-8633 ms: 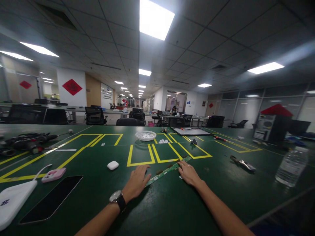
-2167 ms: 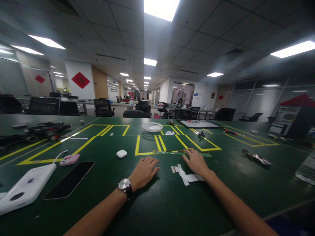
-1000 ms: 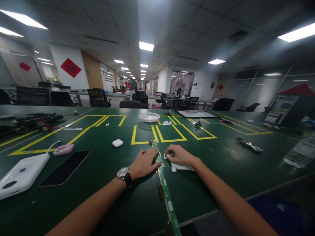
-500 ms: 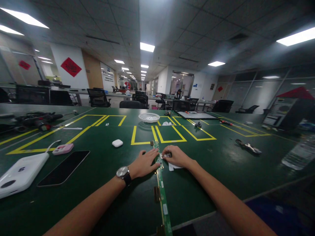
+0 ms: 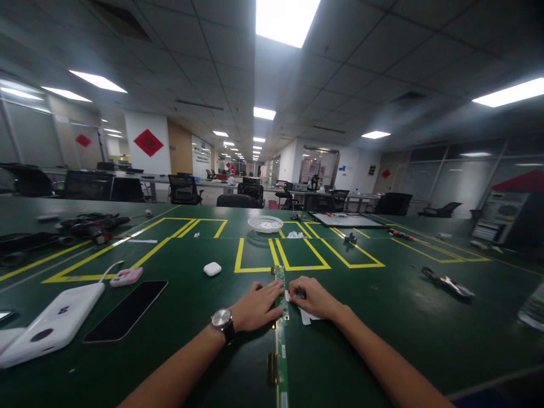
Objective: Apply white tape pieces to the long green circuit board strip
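Observation:
A long, narrow green circuit board (image 5: 281,348) with small gold-brown tabs runs lengthwise in front of me. Across its far part lies my left hand (image 5: 257,307), fingers stretched out and resting on the board near its left edge; a watch is on that wrist. On the other side, my right hand (image 5: 314,298) has its thumb and fingers pinched together at the board's right edge. A small white piece (image 5: 288,296) shows at those fingertips, though the fingers hide part of it. White paper (image 5: 306,318) lies partly beneath the right hand.
A white basket (image 5: 265,224) stands beyond the board, near crumpled white tissue (image 5: 295,234). Leftward are a white earbud case (image 5: 212,269), a black phone (image 5: 127,311) and a white power bank (image 5: 55,326). A dark metal tool (image 5: 447,283) and a plastic bottle (image 5: 533,306) are at right.
The camera view has tilted up, so the table sits lower in the picture. Both hands stay at the same part of the board, with little change in their pose.

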`<state>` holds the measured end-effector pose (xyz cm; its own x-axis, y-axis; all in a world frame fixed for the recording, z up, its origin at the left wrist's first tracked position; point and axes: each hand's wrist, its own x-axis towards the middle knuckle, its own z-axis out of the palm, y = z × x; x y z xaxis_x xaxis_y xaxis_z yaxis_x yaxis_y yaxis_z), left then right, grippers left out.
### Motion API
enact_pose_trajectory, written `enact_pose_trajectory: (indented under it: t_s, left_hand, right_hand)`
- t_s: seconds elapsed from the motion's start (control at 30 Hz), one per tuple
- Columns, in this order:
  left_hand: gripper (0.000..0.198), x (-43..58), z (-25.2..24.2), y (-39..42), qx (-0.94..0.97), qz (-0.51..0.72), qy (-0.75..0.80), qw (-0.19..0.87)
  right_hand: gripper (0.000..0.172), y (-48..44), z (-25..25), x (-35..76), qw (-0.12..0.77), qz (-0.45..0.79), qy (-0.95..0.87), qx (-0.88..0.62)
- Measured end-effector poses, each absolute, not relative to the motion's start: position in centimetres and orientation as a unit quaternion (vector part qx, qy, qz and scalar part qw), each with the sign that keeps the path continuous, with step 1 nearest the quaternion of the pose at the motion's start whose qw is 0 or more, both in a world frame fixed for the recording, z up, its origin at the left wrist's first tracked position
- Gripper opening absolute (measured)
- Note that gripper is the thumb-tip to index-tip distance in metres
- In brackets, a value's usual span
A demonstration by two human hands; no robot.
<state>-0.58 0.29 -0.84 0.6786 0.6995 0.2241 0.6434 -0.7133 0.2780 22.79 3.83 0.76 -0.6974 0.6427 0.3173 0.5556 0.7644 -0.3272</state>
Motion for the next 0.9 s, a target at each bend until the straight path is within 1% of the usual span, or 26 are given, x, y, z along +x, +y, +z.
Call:
enact_pose_trajectory:
  t_s: [0.13, 0.23, 0.33, 0.4, 0.5, 0.57, 0.67, 0.73, 0.8, 0.83, 0.9]
  left_hand:
    - [0.055, -0.4, -1.1, 1.1, 0.868, 0.213, 0.426, 0.142]
    - [0.059, -0.8, 0.3, 2.5, 0.789, 0.308, 0.491, 0.203]
    - [0.067, -1.9, 3.7, 4.1, 0.715, 0.423, 0.495, 0.255]
    - [0.074, -2.7, 6.8, 5.0, 0.687, 0.443, 0.476, 0.324]
    - [0.082, -3.4, 10.3, 5.8, 0.644, 0.492, 0.468, 0.353]
    - [0.080, -3.1, 10.7, 5.6, 0.633, 0.525, 0.464, 0.330]
    - [0.072, -2.1, 7.8, 3.9, 0.651, 0.523, 0.488, 0.255]
    - [0.056, -1.8, 4.6, 2.3, 0.722, 0.463, 0.479, 0.187]
    - [0.038, -2.5, 1.8, 0.9, 0.804, 0.384, 0.438, 0.122]
    - [0.033, -3.2, 0.8, 0.4, 0.827, 0.354, 0.427, 0.093]
    - [0.031, -5.0, -0.2, 0.1, 0.842, 0.322, 0.429, 0.060]
  right_hand:
    - [0.005, 3.9, 0.7, 22.7, 0.218, 0.116, -0.908, -0.340]
    - [0.007, 3.9, 0.8, 22.6, 0.216, 0.127, -0.904, -0.345]
    - [0.009, 3.9, 0.9, 22.7, 0.215, 0.137, -0.906, -0.339]
    - [0.011, 3.9, 0.9, 22.8, 0.216, 0.142, -0.907, -0.333]
    - [0.015, 3.8, 0.9, 22.9, 0.220, 0.146, -0.909, -0.323]
    - [0.017, 3.8, 0.9, 23.0, 0.222, 0.149, -0.909, -0.319]
    - [0.018, 3.9, 0.7, 23.0, 0.220, 0.146, -0.913, -0.311]
    - [0.021, 3.9, 0.7, 23.0, 0.214, 0.123, -0.921, -0.302]
    - [0.027, 3.7, 0.8, 22.8, 0.200, 0.075, -0.931, -0.295]
    - [0.031, 3.6, 0.9, 22.7, 0.194, 0.050, -0.936, -0.290]
    - [0.043, 3.3, 1.1, 22.4, 0.180, 0.016, -0.946, -0.270]
